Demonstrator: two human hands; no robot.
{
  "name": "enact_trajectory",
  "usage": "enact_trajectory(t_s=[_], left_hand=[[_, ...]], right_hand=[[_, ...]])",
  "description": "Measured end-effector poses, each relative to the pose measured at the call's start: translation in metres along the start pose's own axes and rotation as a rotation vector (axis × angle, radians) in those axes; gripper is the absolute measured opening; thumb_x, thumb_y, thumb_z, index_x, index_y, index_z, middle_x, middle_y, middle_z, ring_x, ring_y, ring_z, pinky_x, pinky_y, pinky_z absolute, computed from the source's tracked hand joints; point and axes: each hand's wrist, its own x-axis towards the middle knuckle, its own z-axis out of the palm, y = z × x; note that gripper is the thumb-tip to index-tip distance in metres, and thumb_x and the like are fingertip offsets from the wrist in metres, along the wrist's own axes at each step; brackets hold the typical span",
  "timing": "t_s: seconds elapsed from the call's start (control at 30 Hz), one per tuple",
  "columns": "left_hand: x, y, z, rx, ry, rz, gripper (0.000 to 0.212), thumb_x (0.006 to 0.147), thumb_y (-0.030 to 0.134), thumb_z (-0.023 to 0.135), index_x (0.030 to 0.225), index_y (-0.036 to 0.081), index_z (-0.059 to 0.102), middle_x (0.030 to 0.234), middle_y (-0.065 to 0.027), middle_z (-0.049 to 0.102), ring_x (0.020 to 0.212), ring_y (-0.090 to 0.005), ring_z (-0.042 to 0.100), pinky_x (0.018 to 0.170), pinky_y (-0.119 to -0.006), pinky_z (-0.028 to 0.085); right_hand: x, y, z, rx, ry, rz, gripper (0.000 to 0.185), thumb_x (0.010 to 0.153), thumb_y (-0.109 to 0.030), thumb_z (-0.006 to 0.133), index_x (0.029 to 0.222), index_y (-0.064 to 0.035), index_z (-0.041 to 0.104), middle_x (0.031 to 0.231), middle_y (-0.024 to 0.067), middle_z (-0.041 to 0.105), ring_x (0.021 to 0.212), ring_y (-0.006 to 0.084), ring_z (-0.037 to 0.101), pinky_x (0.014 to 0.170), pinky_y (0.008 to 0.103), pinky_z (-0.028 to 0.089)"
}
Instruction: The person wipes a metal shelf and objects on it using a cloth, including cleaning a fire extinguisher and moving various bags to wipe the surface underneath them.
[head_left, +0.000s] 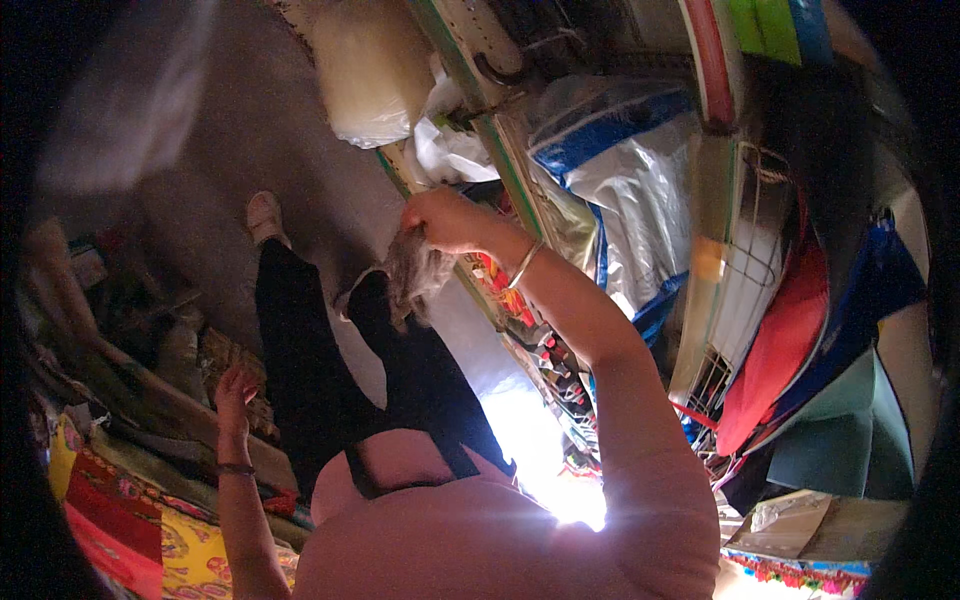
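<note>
My right hand (444, 219) grips a crumpled grey-brown cloth (421, 271), which hangs down from the fingers above the floor. The arm with a light bangle reaches across in front of the shelf unit (517, 184). Low at the left is my left hand (236, 388), with a dark band on its wrist. Its fingers look loosely parted, and nothing shows in them. Behind that hand lie dim brown goods (225, 352); whether it touches them cannot be told.
Blue-edged clear plastic bags (630, 202) and white plastic bags (454, 150) fill the shelves. Small bottles (559, 360) stand lower down. Red cloth (780, 345) and a wire rack (750, 247) are at right. Patterned fabrics (127, 510) lie at left. Grey floor (225, 142) runs ahead.
</note>
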Motion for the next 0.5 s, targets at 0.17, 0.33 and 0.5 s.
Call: enact_trajectory(t_s=[0.17,0.33,0.5], left_hand=[[0.001,0.024,-0.01,0.026,-0.074,0.015,0.048,0.09,0.029,0.058,0.129,0.003,0.047,0.095,-0.0075,0.06,0.084,-0.0161,0.059,0.083,-0.034,0.049],[0.014,0.018,-0.025,0.032,0.001,-0.075,0.045,0.09,0.027,0.058,0.127,0.004,0.049,0.093,-0.0063,0.06,0.085,-0.0142,0.059,0.079,-0.03,0.049],[0.015,0.035,-0.025,0.044,0.003,-0.061,0.047,0.089,0.027,0.06,0.128,0.004,0.048,0.1,-0.007,0.06,0.088,-0.0132,0.058,0.077,-0.029,0.048]], right_hand=[[-0.047,0.143,-0.137,-0.685,0.758,0.19,0.023,0.078,-0.014,0.056,0.096,-0.0063,0.067,0.093,0.0162,0.065,0.084,0.0324,0.062,0.077,0.0414,0.048],[-0.086,0.206,-0.181,-0.959,0.729,0.627,0.024,0.082,-0.026,0.055,0.079,-0.0059,0.069,0.088,0.0183,0.067,0.075,0.0311,0.065,0.066,0.0434,0.05],[0.033,0.075,-0.097,-0.832,0.115,0.41,0.018,0.077,-0.006,0.055,0.085,0.0016,0.068,0.091,0.0216,0.066,0.076,0.0348,0.064,0.072,0.0436,0.051]])
